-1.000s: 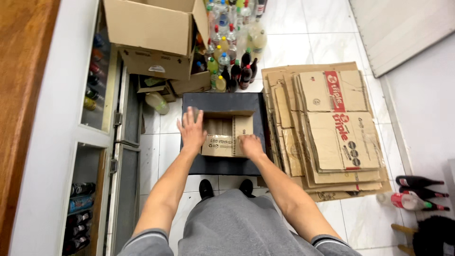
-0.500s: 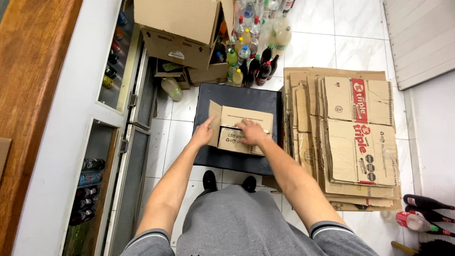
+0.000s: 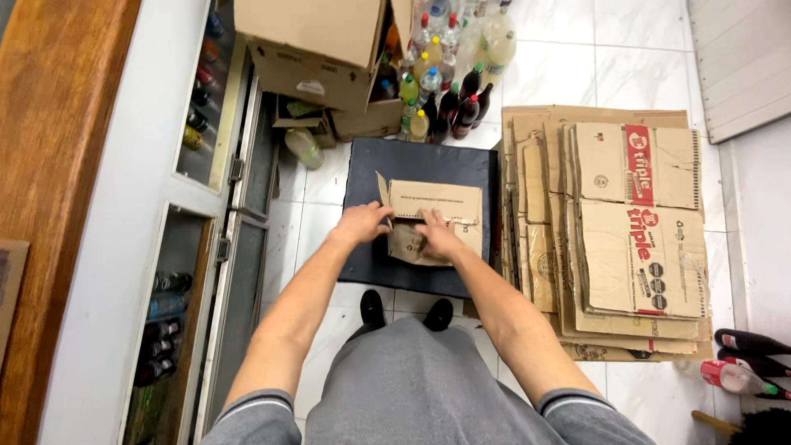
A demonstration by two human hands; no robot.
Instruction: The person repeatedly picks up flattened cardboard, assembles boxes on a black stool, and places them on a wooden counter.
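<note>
Head view: my left hand [image 3: 362, 222] and right hand [image 3: 435, 235] press flat, fingers released, on a small brown cardboard box [image 3: 435, 216] lying on the dark surface [image 3: 412, 161]. Right of it sits a stack of flattened cartons [image 3: 626, 239] with a red label band; far, bottles [image 3: 449, 78].

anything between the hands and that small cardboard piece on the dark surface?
Nothing visible. The left hand and right hand both rest directly on the small cardboard piece, which lies flat on the dark surface.

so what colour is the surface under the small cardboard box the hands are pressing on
Black: the square surface under the small cardboard box is plain and dark, best seen in the head view.
</note>
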